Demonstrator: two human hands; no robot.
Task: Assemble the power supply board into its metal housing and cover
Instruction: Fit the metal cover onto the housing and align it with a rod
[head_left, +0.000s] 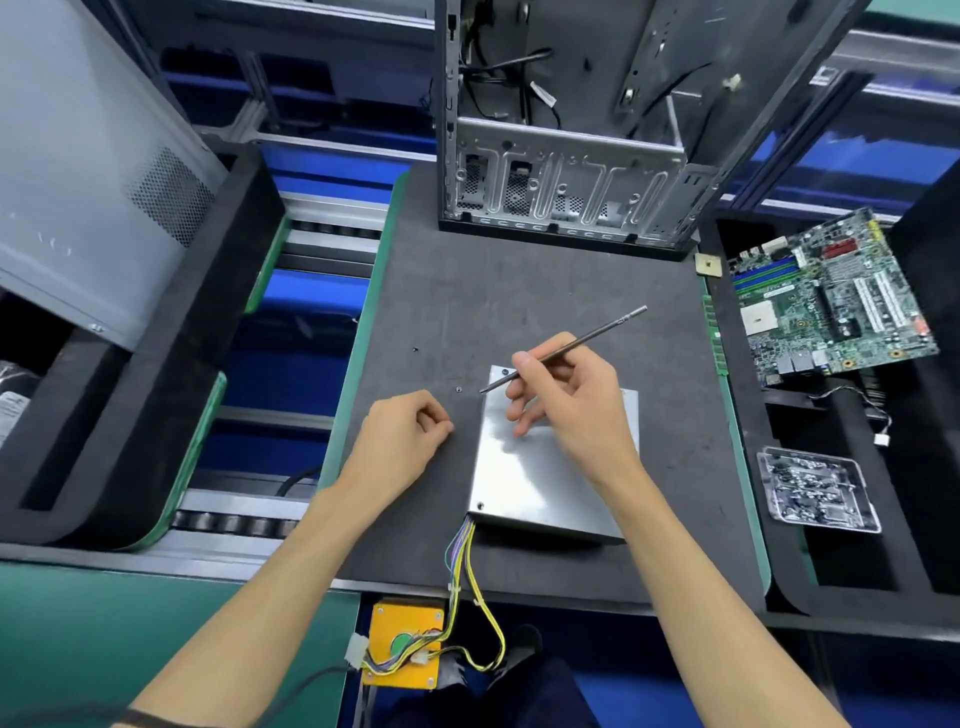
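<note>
left side: large grey metal case panel with perforated vent patch (98, 171), leaning in a black foam tray (156, 395); green-edged roller conveyor (291, 332) just right of it.
work surface: dark grey flat mat (519, 291), centre of view.
left hand (402, 434): resting on the mat left of the housing, fingers curled in, thumb and fingertip pressed together; cannot tell if anything tiny is pinched between them.
loose screws: 2 small dark screws (458, 389) on the mat, up from the left hand, apart from each other; the nearer 1 lies just off the tool tip.
task thing: closed rectangular shiny silver metal power supply housing (540, 467), flat on the mat, lower centre, cover side up, lid reflective, screw hole visible at near-left corner and 1 at far-left corner.
wires: bundle of yellow, green, purple wires (467, 561) coming out of the housing's near-left corner, hanging over the mat edge to white connectors by an orange square plate (402, 623) below.
right hand (566, 395): above the far part of the housing, thumb and forefinger pinching a thin long grey metal screwdriver bit (571, 345) like a pen; other fingers loosely bent under. Tip points left-down, at the housing's far-left edge; contact unclear.
back centre: open silver computer tower chassis (566, 171) standing upright at the mat's far edge.
right side: green motherboard (831, 301) tilted in a black tray; clear plastic tray of small dark parts (815, 488) nearer.
</note>
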